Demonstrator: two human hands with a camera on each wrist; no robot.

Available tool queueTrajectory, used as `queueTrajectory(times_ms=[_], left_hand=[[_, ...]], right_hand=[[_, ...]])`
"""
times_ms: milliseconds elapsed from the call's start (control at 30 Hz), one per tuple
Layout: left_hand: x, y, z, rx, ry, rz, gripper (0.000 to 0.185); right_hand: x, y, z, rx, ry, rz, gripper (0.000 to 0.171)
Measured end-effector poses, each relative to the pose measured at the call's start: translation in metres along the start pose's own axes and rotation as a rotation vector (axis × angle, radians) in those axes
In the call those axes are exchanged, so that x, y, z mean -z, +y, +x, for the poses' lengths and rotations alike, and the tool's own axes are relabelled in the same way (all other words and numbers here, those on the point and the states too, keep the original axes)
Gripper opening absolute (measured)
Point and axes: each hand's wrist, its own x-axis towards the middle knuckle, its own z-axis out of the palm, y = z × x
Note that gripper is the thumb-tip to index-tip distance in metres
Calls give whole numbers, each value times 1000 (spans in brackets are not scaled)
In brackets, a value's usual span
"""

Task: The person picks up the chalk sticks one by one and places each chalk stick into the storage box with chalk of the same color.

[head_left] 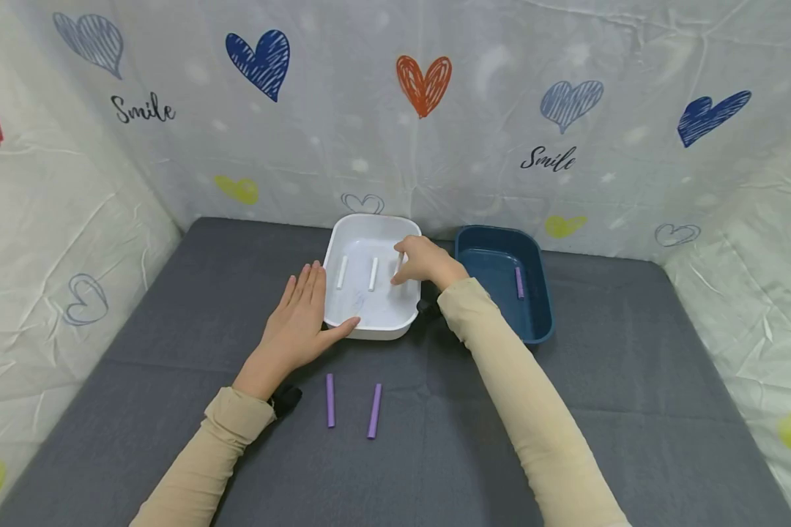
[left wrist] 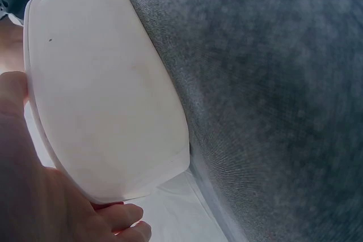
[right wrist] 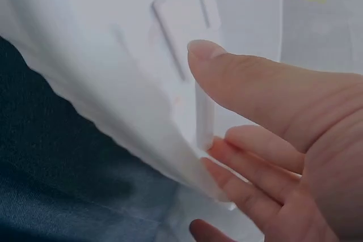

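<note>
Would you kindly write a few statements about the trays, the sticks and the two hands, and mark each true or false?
1. The left hand lies flat against the white tray. True.
2. The blue tray holds three purple sticks. False: only one purple stick lies in it.
3. Two purple sticks lie on the grey mat in front of the white tray. True.
4. The right hand is over the blue tray. False: it is at a white stick in the white tray.
5. White sticks lie in the white tray. True.
</note>
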Motion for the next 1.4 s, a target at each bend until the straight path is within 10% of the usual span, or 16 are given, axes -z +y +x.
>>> queueTrajectory(times_ms=[533,1400], left_hand=[[0,-1,0,1,10,1,110],[1,0,1,15,-1,35,111]], right_hand=[[-5,-10,14,-113,-23,-161,66],[-21,-11,17,-51,-28,-395,47]])
